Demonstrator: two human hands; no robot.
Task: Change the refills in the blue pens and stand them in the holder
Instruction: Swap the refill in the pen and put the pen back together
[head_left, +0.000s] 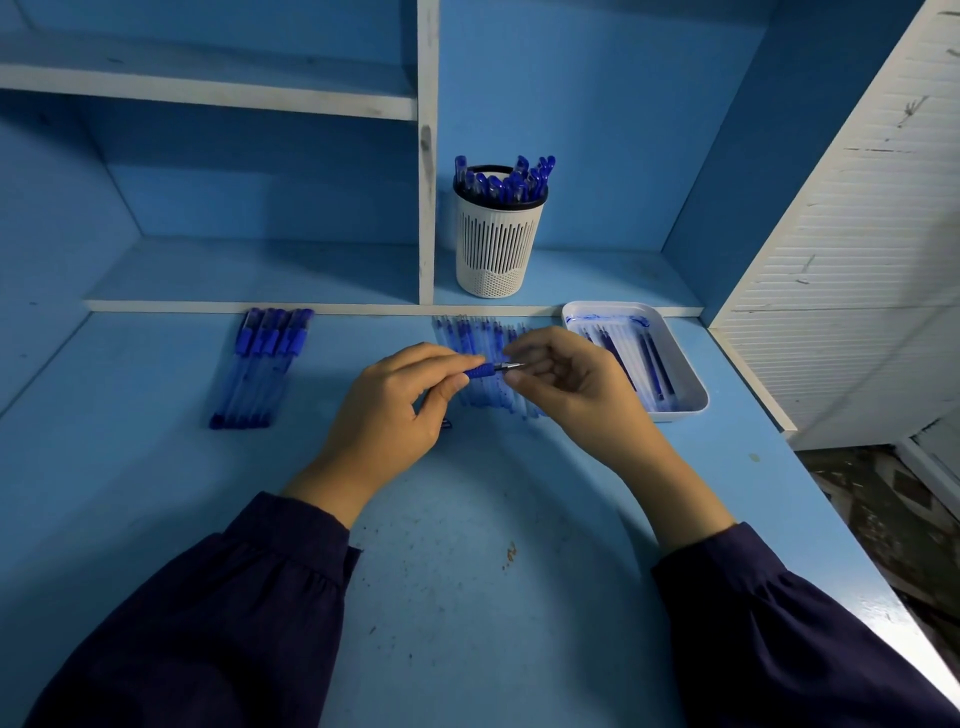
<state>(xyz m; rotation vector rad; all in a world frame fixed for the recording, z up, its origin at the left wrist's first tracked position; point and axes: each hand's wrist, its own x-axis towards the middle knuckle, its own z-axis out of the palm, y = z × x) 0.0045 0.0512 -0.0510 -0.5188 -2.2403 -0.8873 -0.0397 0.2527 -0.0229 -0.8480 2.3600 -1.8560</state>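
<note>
My left hand (395, 410) grips a blue pen (480, 370) by its barrel, the blue grip section and metal tip sticking out to the right. My right hand (566, 382) pinches the pen's metal tip between thumb and fingers. Both hands hover over a row of several loose refills (470, 332) lying on the blue desk. Several capped blue pens (260, 364) lie side by side at the left. A white slotted holder (497, 244) stands on the shelf behind, with several blue pens in it.
A white tray (691, 400) with several refills and blue ink smears sits right of my hands. A white shelf divider (427, 156) rises left of the holder. The desk edge (852, 545) drops off at the right beside a white slatted panel.
</note>
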